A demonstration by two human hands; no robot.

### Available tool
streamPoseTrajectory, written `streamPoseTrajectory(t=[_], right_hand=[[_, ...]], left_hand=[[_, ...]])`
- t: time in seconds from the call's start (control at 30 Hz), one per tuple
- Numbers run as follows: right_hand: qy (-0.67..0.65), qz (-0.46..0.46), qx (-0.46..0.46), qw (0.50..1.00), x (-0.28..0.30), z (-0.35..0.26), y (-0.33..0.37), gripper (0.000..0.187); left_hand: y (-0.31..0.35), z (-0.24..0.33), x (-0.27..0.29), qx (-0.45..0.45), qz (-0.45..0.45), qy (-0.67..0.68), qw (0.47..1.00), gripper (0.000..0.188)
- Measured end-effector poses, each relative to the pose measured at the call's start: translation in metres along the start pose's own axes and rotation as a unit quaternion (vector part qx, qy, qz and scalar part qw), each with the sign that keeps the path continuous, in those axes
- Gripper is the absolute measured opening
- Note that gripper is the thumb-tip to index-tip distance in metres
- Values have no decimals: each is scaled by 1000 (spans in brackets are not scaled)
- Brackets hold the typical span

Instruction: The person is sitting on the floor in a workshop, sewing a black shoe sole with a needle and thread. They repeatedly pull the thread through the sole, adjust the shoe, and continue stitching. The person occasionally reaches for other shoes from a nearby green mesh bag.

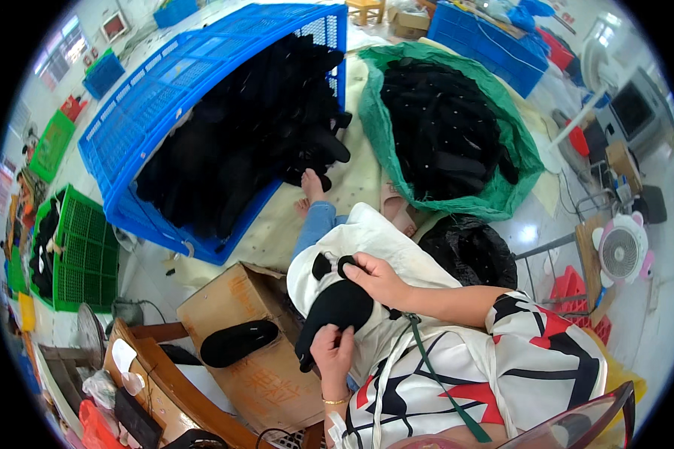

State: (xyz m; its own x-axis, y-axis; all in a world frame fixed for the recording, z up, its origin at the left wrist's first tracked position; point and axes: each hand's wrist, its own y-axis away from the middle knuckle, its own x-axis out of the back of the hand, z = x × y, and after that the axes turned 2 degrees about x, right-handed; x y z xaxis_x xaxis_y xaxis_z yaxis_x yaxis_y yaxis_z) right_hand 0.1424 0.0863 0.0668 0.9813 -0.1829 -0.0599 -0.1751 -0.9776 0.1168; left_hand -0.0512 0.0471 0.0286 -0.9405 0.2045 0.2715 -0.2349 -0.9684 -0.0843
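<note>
Over my lap, on a white cloth (382,232), lies a black soft fabric piece (341,307), rounded at its upper end. My left hand (332,353) pinches its lower edge between thumb and fingers. Just above, my right hand (378,280) has its thumb and fingertips closed on a small dark end, beside the larger part; whether the two are joined I cannot tell. Another small black scrap (321,266) rests on the cloth to the left. A black slipper-shaped piece (238,343) lies on the cardboard box (277,382) at my left.
Ahead, a large tipped blue crate (127,161) spills black pieces. A green woven sack (528,168) full of black pieces stands right of it. Beside my right leg is a black plastic bag (468,251). A white-pink fan (623,249) stands far right, a wooden chair (146,359) at lower left.
</note>
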Motion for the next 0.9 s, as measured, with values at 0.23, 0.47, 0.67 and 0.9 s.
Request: streamPoseTrajectory(t=[0.23, 0.47, 0.67, 0.9], right_hand=[[-1, 60, 103, 993, 56, -5, 40, 22], [16, 94, 182, 979, 78, -5, 56, 23], [40, 109, 201, 973, 98, -8, 48, 23], [74, 159, 190, 966, 121, 30, 30, 24]], left_hand=[[14, 31, -49, 66, -93, 107, 988, 14], [24, 32, -68, 334, -173, 447, 811, 7], [5, 72, -92, 379, -159, 340, 846, 20], [-6, 62, -116, 389, -165, 338, 841, 32]])
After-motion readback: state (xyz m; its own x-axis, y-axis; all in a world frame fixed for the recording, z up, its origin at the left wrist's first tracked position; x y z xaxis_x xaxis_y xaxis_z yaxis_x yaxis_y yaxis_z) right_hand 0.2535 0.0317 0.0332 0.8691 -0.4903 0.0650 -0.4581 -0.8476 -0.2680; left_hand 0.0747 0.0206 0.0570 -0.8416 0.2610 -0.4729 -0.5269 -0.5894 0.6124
